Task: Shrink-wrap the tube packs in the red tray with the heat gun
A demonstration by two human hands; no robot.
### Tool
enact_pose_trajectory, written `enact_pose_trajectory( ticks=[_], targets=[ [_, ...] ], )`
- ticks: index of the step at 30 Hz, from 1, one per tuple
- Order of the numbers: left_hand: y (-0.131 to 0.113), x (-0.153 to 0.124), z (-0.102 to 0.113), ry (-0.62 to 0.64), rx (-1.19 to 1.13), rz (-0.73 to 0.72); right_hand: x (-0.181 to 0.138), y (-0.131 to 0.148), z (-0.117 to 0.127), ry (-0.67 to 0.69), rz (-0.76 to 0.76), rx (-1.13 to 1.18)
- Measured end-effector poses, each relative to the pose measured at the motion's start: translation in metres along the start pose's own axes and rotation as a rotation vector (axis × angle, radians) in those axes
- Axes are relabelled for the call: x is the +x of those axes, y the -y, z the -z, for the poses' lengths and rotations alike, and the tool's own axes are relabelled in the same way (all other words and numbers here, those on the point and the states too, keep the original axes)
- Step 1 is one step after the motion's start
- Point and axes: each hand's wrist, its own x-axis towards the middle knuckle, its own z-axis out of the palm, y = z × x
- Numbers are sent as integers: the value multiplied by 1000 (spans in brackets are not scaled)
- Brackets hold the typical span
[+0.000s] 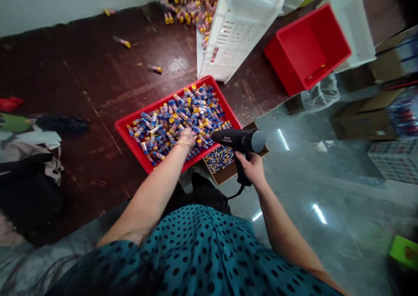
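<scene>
Your left hand (187, 137) is down in the shallow red plastic tray (130, 126), fingers curled among the small blue-and-yellow labelled tubes (170, 122); can't tell if it's gripping one. Your right hand (251, 167) is closed around the handle of the black heat gun (240, 140), nozzle pointing left over the tray's near right corner. Tray sits on the dark brown floor (81, 69). An open cardboard box (228, 172) with more tubes sits just beside it, under the gun. An empty red bin (308, 48) and a tilted white slotted crate (238, 26) lie beyond.

Dark brown worn floor (81, 78) left, glossy grey floor (326, 191) right reflecting lights, white wall (48, 0) behind
</scene>
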Motion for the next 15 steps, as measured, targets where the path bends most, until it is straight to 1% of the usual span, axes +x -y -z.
enact_pose_trajectory(
  ticks=[1, 2, 3, 5, 7, 8, 10, 11, 12, 13, 15],
  targets=[
    [-14, -2, 6, -20, 11, 27, 0, 0, 3, 34, -12, 8],
    [-27, -6, 18, -34, 30, 56, -1, -1, 5, 87, -24, 11],
    [-39, -13, 35, -52, 52, 80, -2, -1, 6, 152, -34, 6],
    [-56, -33, 80, -85, 108, 99, -6, -1, 6, 247, -31, -43],
    [-62, -59, 131, -200, 146, 70, -9, -2, 3, 230, 4, -132],
    [-61, -72, 154, -265, 157, 63, -10, -2, 1, 212, 21, -163],
    [-50, -98, 190, -369, 156, 47, -11, -3, -3, 243, 46, -167],
    [-41, -110, 201, -407, 146, 44, -12, -3, -6, 276, 56, -155],
    [-32, -120, 207, -430, 132, 47, -12, -3, -9, 298, 68, -151],
    [-21, -129, 208, -442, 115, 57, -12, -2, -13, 303, 82, -164],
    [-1, -139, 201, -448, 89, 91, -13, -2, -21, 291, 109, -199]
  ],
)
